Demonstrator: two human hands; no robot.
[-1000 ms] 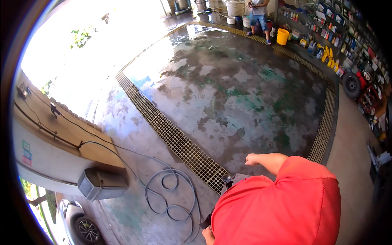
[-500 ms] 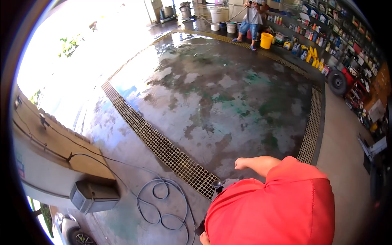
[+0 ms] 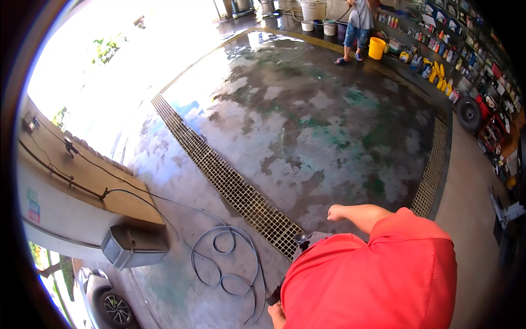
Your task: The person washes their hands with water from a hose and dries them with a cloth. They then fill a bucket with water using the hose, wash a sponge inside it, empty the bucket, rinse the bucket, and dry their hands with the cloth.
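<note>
My right hand (image 3: 336, 213) is curled into a fist in front of my red shirt (image 3: 372, 274), over the wet floor, with nothing visible in it. Low in the view, my left hand (image 3: 277, 313) is partly cut off by the shirt and the frame edge. Its fingers look curled against a small black object (image 3: 274, 296) whose kind I cannot make out. Beside that hand, a grey hose (image 3: 253, 247) lies in loose loops on the floor. Close to my body, a shoe tip (image 3: 300, 237) shows at the end of a metal drain grate (image 3: 235, 186).
At the back a person (image 3: 359, 27) stands holding a hose, beside a yellow bucket (image 3: 376, 48). Shelves of bottles (image 3: 438, 41) line the right wall, with a tire (image 3: 469, 113) below. A grey box (image 3: 134, 247) and a parked car (image 3: 104, 299) are at left.
The view has turned slightly, shifting the floor and the background person rightward. My left hand and the black object show a little more. My right hand stays closed.
</note>
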